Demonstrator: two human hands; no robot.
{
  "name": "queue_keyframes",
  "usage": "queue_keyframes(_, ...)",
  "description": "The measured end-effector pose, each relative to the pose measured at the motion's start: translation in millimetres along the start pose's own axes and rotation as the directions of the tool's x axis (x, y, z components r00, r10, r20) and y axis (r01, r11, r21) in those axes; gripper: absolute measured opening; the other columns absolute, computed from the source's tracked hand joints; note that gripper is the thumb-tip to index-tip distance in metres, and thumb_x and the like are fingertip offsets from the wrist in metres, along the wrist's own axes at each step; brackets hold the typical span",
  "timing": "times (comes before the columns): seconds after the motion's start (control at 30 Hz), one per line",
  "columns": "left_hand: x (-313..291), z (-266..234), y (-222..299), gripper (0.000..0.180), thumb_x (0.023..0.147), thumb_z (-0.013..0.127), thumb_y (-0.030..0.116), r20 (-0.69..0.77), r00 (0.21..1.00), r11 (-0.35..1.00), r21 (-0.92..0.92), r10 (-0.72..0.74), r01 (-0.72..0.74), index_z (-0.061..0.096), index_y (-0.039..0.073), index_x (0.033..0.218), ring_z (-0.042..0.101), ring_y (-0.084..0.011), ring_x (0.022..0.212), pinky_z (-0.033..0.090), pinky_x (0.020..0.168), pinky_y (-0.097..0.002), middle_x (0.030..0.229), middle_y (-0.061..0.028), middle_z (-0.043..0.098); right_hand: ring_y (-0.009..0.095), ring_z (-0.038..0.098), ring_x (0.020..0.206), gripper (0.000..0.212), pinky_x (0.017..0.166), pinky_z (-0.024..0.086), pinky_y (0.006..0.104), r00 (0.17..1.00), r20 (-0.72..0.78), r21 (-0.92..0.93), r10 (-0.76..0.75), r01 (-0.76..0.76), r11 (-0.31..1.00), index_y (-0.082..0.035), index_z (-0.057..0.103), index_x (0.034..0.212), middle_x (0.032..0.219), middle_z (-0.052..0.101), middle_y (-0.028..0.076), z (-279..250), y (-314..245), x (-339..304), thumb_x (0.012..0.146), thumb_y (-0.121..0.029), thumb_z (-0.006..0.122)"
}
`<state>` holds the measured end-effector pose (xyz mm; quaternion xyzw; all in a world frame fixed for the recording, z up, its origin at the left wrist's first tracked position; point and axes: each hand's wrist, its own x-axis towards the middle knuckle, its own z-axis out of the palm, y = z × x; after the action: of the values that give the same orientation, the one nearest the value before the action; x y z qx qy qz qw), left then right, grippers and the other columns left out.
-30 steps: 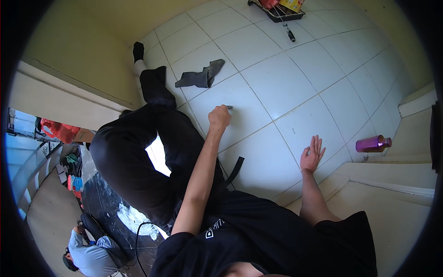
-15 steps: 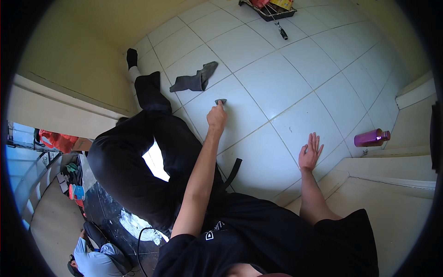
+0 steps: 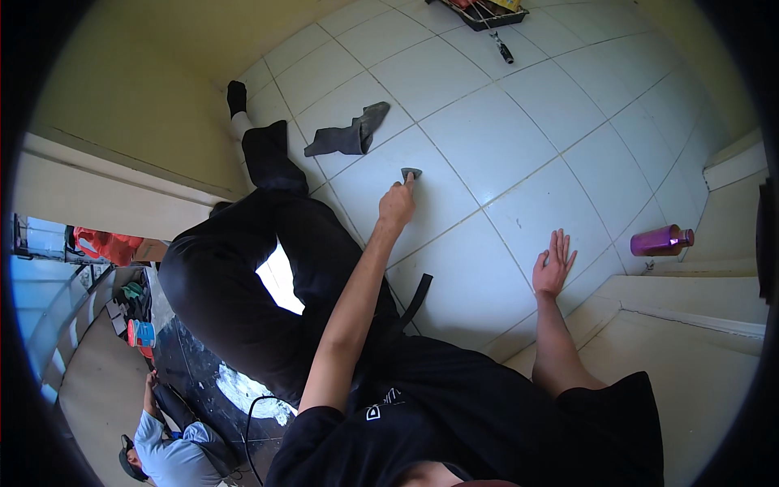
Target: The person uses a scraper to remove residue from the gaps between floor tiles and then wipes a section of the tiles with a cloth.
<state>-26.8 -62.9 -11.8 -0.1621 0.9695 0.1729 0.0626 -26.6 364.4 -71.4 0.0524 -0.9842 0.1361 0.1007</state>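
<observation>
You're sitting on the white tiled floor (image 3: 519,105), leg in black trousers (image 3: 268,268) stretched toward the wall. Your left hand (image 3: 397,208) is reaching forward with fingers curled, pinching a small grey flat scraper-like piece (image 3: 411,174) against a tile; exact grip on it is too small to tell beyond fingertips closing on it. Your right hand (image 3: 553,266) is lying flat and open on the floor, fingers spread, holding nothing. A crumpled dark grey cloth (image 3: 349,134) is lying just beyond the small piece, apart from it. A purple plastic bottle (image 3: 661,240) is lying on its side near the step, well right of your right hand. A black tray of tools (image 3: 485,11) is sitting far ahead.
</observation>
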Motion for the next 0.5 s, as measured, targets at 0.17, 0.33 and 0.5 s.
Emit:
queue_keyframes(0.17, -9, 15, 10, 0.068, 0.090, 0.052, -0.005, -0.050, 0.998, 0.997, -0.057, 0.040, -0.042, 0.037, -0.002, 0.157, 0.064, -0.0402, 0.108, 0.059, 0.090, -0.0474, 0.119, -0.0242, 0.058, 0.023, 0.028, 0.158, 0.059, 0.131, 0.013, 0.0518, 1.000, 0.006, -0.001, 0.003, -0.003, 1.000, -0.013, 0.045, 0.156, 0.167, 0.038, 0.001, -1, 0, 0, 0.097, -0.012, 0.047)
queue_keyframes(0.33, -4, 19, 11, 0.061, 0.092, 0.053, -0.002, -0.155, 0.980, 0.987, -0.082, 0.125, -0.139, 0.043, -0.003, 0.152, 0.061, -0.0390, 0.112, 0.058, 0.093, -0.0458, 0.121, -0.0216, 0.057, 0.022, 0.028, 0.157, 0.059, 0.131, 0.014, 0.0517, 1.000, 0.006, -0.006, 0.007, -0.006, 1.000, -0.013, 0.045, 0.156, 0.167, 0.038, 0.001, -2, 0, -1, 0.097, -0.012, 0.047)
queue_keyframes(0.5, 18, 10, 3, 0.048, 0.096, 0.063, 0.017, -0.122, 0.977, 0.984, 0.058, 0.175, -0.169, 0.058, 0.004, 0.142, 0.064, -0.0376, 0.113, 0.057, 0.090, -0.0465, 0.124, -0.0194, 0.061, 0.023, 0.028, 0.157, 0.058, 0.131, 0.014, 0.0518, 1.000, 0.009, -0.013, 0.008, -0.008, 1.000, -0.013, 0.046, 0.156, 0.167, 0.037, 0.001, -3, -1, 1, 0.098, -0.012, 0.048)
